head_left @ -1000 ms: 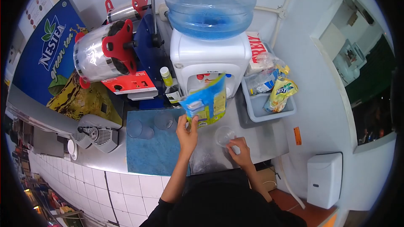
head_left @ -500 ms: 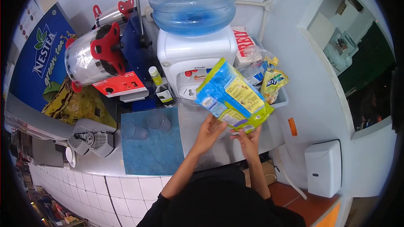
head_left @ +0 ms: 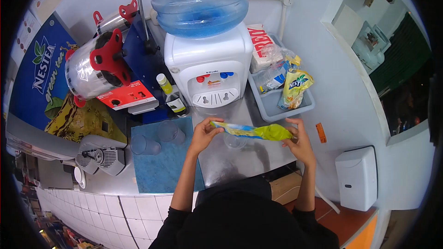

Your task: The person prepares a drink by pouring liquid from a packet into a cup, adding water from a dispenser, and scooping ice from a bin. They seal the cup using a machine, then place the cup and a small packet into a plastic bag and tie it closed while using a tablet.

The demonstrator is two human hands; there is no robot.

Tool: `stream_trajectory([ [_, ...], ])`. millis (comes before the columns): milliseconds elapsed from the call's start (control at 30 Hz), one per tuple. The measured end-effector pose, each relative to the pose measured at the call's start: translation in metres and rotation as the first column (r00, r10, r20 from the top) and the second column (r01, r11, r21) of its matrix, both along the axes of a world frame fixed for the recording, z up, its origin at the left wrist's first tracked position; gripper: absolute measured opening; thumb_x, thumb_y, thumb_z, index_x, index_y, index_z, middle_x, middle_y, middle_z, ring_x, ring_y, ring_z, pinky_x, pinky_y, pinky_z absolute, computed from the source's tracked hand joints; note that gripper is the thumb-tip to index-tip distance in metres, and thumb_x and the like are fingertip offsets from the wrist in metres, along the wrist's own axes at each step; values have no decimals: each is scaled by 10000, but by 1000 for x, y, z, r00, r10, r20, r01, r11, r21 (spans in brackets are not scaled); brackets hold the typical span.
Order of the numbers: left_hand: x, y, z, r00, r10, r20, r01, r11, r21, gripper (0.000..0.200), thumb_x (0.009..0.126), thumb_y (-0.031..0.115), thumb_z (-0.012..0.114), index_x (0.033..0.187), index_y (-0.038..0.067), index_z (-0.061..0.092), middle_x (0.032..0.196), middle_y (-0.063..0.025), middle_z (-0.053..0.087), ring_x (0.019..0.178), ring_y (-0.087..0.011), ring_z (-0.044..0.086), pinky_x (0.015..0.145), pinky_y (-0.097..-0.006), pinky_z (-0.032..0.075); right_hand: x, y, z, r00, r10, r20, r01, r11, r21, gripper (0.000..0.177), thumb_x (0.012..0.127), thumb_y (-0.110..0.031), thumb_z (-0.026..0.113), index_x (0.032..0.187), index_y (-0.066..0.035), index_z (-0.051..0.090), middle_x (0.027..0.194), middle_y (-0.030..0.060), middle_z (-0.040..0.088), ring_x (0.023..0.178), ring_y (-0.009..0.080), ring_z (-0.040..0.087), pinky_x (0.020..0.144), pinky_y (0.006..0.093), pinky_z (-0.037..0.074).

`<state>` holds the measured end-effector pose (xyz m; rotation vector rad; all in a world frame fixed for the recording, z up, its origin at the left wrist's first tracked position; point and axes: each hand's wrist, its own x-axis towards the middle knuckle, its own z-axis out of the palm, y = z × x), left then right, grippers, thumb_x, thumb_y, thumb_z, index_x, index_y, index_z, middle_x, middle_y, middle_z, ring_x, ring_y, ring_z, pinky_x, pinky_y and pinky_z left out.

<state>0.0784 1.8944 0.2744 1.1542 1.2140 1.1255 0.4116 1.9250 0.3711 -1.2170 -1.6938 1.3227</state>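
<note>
Nestea machine [head_left: 39, 80]: far left, blue front with "green tea" lettering; its contents are hidden.
Sealer [head_left: 131, 96]: red front panel, 2 film rolls with red holders above it, the larger wrapped with clear film.
2 cups [head_left: 146, 146]: clear, side by side on the blue mat; whether anything is in them, I cannot tell.
Bottle [head_left: 176, 103]: yellow-green neck, pale cap, dark lower part, upright between sealer and cooler.
Jug [head_left: 198, 7]: large, clear blue, seated on the cooler; water level unclear.
Cooler [head_left: 209, 60]: white, 1 red and 1 blue tap above a drip grille.
Left hand [head_left: 201, 138]: fingers pinching the left end of the packet.
Small cup [head_left: 234, 142]: clear, on the bench, partly behind the packet; contents unclear.
Packet [head_left: 254, 131]: blue and lime, held nearly edge-on between both hands, over the bench in front of the cooler.
Right hand [head_left: 301, 145]: thumb and index finger on the packet's right end, index finger raised above it.
Tub [head_left: 302, 108]: grey-blue, holding a yellow Nestea pack [head_left: 295, 90], clear plastic wrapping and a red-lettered white pack [head_left: 262, 48].
Bench [head_left: 221, 168]: shiny metal; blue mat [head_left: 168, 170] on its left part.
Room: white floor tiles left; right, a pale wall with an orange sticker [head_left: 321, 133], a white dispenser [head_left: 356, 178] and an opening.
</note>
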Motion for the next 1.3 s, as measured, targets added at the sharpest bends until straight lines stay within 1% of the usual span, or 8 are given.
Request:
stream_trajectory([
  [100,-1,-6,-15,990,87,110,-96,992,83,273,867,52,686,1125,20,602,991,-56,690,917,-102,646,852,-250,522,-3,7,8,995,68,73,-71,996,48,511,821,81,652,1243,-44,393,1118,154,657,943,175,641,751,275,516],
  [167,-3,-9,-22,976,117,183,-106,992,-68,218,897,47,643,1104,9,585,1017,-70,680,933,-141,656,846,-309,568,-5,13,8,989,100,105,-112,988,110,503,814,59,683,1224,-39,408,1131,154,662,992,185,638,813,287,509],
  [233,-3,-11,-30,977,123,176,-113,992,-62,195,904,56,636,1086,9,584,1009,-68,681,924,-141,659,830,-319,579,-10,16,5,987,122,-107,-113,990,86,489,799,21,724,1182,-33,425,1184,172,649,1081,200,618,915,292,465],
  [367,-3,-15,-32,968,159,195,-143,985,-94,160,913,72,627,1054,11,581,981,-61,683,911,-144,665,815,-337,591,-25,16,3,953,108,-282,-101,994,38,503,805,51,703,1212,-54,426,1102,137,663,1061,168,604,877,278,472],
  [733,3,-19,-34,954,204,218,-190,978,-83,140,903,78,649,1023,22,606,926,-41,692,862,-105,661,763,-279,579,-69,23,29,997,38,-65,-2,875,485,445,755,36,757,1099,-25,483,1052,150,703,1020,176,653,869,273,476],
  [767,4,-20,-36,952,208,224,-192,977,-90,131,902,73,648,1014,20,604,922,-40,691,858,-104,660,760,-276,580,-72,22,29,997,38,-65,-2,874,485,445,755,36,757,1099,-25,483,1052,150,703,1020,176,653,869,273,476],
  [833,5,-21,-40,954,199,224,-184,979,-86,112,910,69,634,999,18,591,940,-50,687,883,-125,663,784,-310,587,-79,20,30,913,28,-408,73,971,228,437,743,92,734,1084,-30,491,1002,134,703,932,161,656,806,264,500],
  [1300,8,-22,-42,957,206,205,-190,977,-97,59,919,58,615,938,26,569,935,-54,683,895,-137,664,790,-332,598,-66,40,26,912,-49,-406,115,983,140,459,759,156,658,1118,-74,487,862,52,614,854,103,600,762,245,483],
])
